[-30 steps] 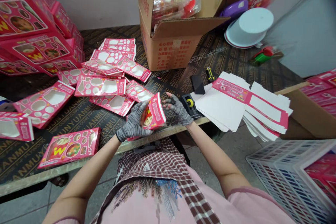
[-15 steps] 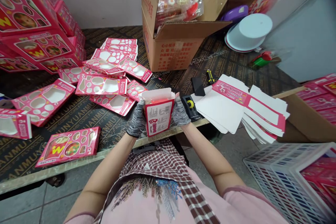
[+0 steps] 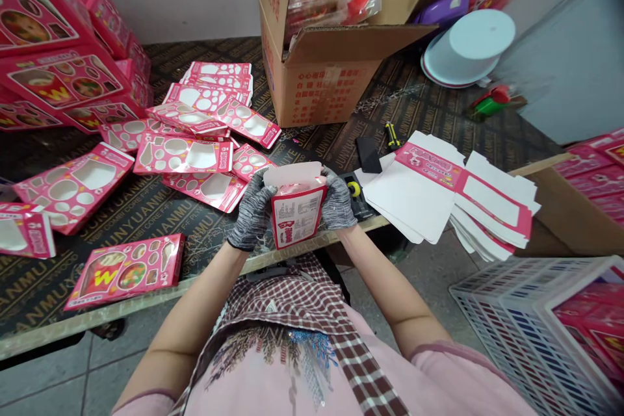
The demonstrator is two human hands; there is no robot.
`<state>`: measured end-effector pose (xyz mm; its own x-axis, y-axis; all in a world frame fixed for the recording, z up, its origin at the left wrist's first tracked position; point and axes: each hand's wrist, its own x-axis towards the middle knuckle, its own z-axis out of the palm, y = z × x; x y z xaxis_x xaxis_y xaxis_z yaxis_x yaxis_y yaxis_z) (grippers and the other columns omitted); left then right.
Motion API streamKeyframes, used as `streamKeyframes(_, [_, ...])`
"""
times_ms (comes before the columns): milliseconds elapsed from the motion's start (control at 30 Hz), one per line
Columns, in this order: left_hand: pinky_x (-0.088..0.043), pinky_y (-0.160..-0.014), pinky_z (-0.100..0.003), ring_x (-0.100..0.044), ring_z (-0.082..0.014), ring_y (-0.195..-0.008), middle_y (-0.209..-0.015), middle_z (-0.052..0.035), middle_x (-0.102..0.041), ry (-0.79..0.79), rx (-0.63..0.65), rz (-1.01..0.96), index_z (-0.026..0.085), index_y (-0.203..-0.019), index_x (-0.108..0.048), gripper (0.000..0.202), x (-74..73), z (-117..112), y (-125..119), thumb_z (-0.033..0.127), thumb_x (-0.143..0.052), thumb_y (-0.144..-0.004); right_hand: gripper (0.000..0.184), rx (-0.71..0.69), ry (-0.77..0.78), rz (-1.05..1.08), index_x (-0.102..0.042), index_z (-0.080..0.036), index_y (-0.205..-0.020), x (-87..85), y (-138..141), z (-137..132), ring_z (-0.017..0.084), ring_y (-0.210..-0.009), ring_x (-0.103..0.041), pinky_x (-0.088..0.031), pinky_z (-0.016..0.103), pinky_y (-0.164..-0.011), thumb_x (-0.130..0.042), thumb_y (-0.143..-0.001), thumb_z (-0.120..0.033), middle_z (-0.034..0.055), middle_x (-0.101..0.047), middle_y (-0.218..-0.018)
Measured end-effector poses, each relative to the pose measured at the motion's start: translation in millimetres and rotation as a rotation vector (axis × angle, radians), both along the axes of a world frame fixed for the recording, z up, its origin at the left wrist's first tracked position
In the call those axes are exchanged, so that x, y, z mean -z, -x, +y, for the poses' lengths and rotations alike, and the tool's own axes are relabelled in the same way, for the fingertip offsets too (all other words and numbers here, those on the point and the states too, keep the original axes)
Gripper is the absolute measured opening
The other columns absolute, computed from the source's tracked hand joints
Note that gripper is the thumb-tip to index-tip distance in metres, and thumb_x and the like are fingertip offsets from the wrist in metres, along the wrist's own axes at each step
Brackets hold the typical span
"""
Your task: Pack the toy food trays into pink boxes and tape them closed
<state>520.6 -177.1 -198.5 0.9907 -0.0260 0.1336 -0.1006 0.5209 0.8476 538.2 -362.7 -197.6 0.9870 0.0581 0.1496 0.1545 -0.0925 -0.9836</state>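
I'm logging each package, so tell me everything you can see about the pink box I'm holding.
The pink carton is small printed cardboard, a white panel of fine print facing the camera. It is upright, its white-lined top flap open. The gloved left hand and right hand clasp its sides, above the table edge.

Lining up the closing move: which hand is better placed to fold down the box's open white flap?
Right, narrowly. The right hand curls its fingers over the top corner of the pink box, beside the raised white flap; the left hand wraps the side.
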Motion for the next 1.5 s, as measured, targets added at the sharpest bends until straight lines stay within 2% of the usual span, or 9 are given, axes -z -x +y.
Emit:
streamKeyframes(133, [-0.055, -0.087, -0.033, -0.070, -0.0190, -0.092, -0.097, -0.0004, -0.076, 0.006, -0.127, -0.053, 0.024, -0.090, -0.072, 0.030, -0.4, -9, 0, 0.039, -0.084, -0.066, 0.028, 0.197, -0.215, -0.034, -0.066, -0.023, -0.096, -5.4, -2, 2, 0.025, -0.108, -0.067, -0.054, 0.038, -0.096, -0.059, -0.075, -0.041, 0.0060, -0.075, -0.105])
streamKeyframes(333, [-0.057, -0.092, -0.040, -0.073, -0.0229, -0.093, -0.098, -0.0051, -0.080, -0.326, -0.251, -0.180, 0.022, -0.078, -0.077, 0.018, -3.8, 0, 20, 0.034, -0.086, -0.069, 0.024, 0.127, -0.388, -0.073, -0.063, -0.022, -0.075, -12.3, 13, 2, 0.028, -0.110, -0.070, -0.052, 0.048, -0.102, -0.058, -0.080, -0.045, 0.0086, -0.076, -0.102])
streamKeyframes(433, [-0.060, -0.085, -0.037, -0.073, -0.0213, -0.084, -0.093, -0.0060, -0.080, -0.435, -0.228, -0.161, 0.020, -0.090, -0.080, 0.029, -9.2, 8, 23, 0.032, -0.089, -0.065, 0.022, 0.152, -0.222, -0.145, -0.066, -0.023, -0.075, -12.7, 21, -6, 0.027, -0.103, -0.072, -0.052, 0.046, -0.101, -0.067, -0.079, -0.044, 0.0073, -0.077, -0.099])
streamKeyframes(567, [-0.060, -0.074, -0.034, -0.072, -0.0204, -0.074, -0.083, -0.0060, -0.079, -0.497, -0.153, -0.133, 0.018, -0.081, -0.080, 0.025, -22.6, 13, 17, 0.033, -0.089, -0.063, 0.020, 0.201, 0.032, -0.234, -0.066, -0.024, -0.070, -20.2, 19, -19, 0.024, -0.089, -0.072, -0.054, 0.041, -0.093, -0.071, -0.079, -0.041, 0.0038, -0.077, -0.085])
streamKeyframes(867, [-0.059, -0.069, -0.030, -0.068, -0.0167, -0.066, -0.074, -0.0028, -0.076, -0.757, -0.209, -0.326, 0.019, -0.075, -0.077, 0.012, -40.4, 3, 17, 0.031, -0.078, -0.075, 0.021, 0.128, 0.142, -0.227, -0.071, -0.021, -0.068, -40.0, 7, -36, 0.021, -0.074, -0.070, -0.056, 0.037, -0.079, -0.070, -0.078, -0.040, 0.0023, -0.076, -0.074])
streamKeyframes(1100, [-0.061, -0.086, -0.034, -0.074, -0.0203, -0.093, -0.105, -0.0080, -0.078, -1.123, -0.309, -0.730, 0.021, -0.094, -0.075, 0.016, -20.5, 18, 34, 0.031, -0.062, -0.090, 0.023, -0.006, 0.131, -0.259, -0.077, -0.024, -0.077, -27.9, 23, -47, 0.026, -0.093, -0.074, -0.058, 0.044, -0.092, -0.073, -0.081, -0.045, 0.0056, -0.080, -0.096])
streamKeyframes(1300, [-0.058, -0.092, -0.045, -0.070, -0.0275, -0.102, -0.112, -0.0113, -0.073, -1.432, -0.123, -0.765, 0.018, -0.113, -0.069, 0.028, -31.8, -4, 25, 0.028, -0.058, -0.090, 0.030, -0.045, 0.254, -0.340, -0.078, -0.028, -0.098, -22.6, 40, -56, 0.028, -0.120, -0.066, -0.046, 0.047, -0.114, -0.072, -0.083, -0.053, 0.0062, -0.075, -0.121])
streamKeyframes(1367, [-0.057, -0.089, -0.043, -0.069, -0.0267, -0.102, -0.117, -0.0109, -0.072, -1.495, -0.062, -0.777, 0.020, -0.127, -0.065, 0.041, -37.3, -11, 20, 0.017, -0.050, -0.089, 0.037, 0.064, 0.295, -0.366, -0.075, -0.027, -0.110, -17.1, 46, -75, 0.028, -0.124, -0.063, -0.044, 0.047, -0.115, -0.070, -0.085, -0.054, 0.0072, -0.072, -0.127])
streamKeyframes(1500, [-0.056, -0.086, -0.038, -0.068, -0.0260, -0.102, -0.119, -0.0088, -0.069, -1.461, -0.113, -0.837, 0.026, -0.139, -0.058, 0.055, -39.0, -7, 10, 0.013, -0.049, -0.087, 0.036, 0.603, 0.400, -0.320, -0.073, -0.021, -0.109, 14.7, 58, -135, 0.028, -0.111, -0.064, -0.047, 0.047, -0.107, -0.062, -0.089, -0.049, 0.0118, -0.072, -0.114])
